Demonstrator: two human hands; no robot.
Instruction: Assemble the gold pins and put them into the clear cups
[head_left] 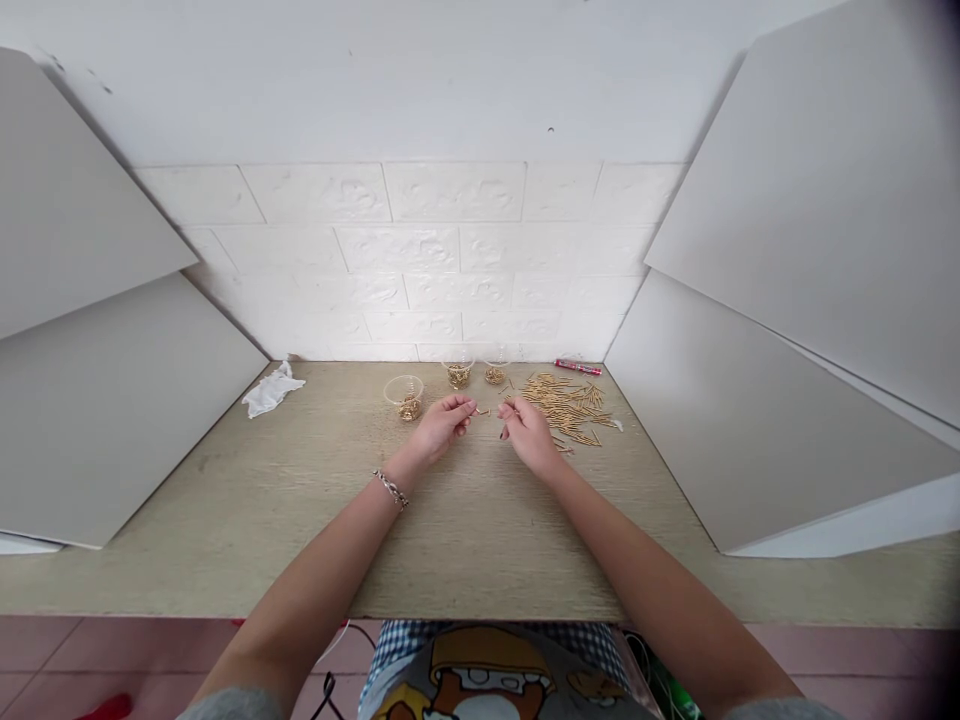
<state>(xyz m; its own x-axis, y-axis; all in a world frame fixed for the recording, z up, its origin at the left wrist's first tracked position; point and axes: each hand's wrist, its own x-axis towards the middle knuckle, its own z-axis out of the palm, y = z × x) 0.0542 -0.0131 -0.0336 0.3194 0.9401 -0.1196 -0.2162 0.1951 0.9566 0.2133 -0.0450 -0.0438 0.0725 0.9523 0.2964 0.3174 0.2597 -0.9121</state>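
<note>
My left hand (444,424) is held over the tabletop, fingers pinched on a small gold piece (481,411) that sticks out to the right. A bracelet sits on that wrist. My right hand (527,432) is close beside it, fingers curled in a pinch on something too small to name. A heap of thin gold pins (566,405) lies just right of my right hand. Three clear plastic cups (405,396) with gold bits in them stand beyond the hands.
A wooden tabletop (465,520) runs to a white brick wall. Grey panels stand on both sides. A crumpled white cloth (271,391) lies far left. A red pen-like stick (577,367) rests by the wall at right.
</note>
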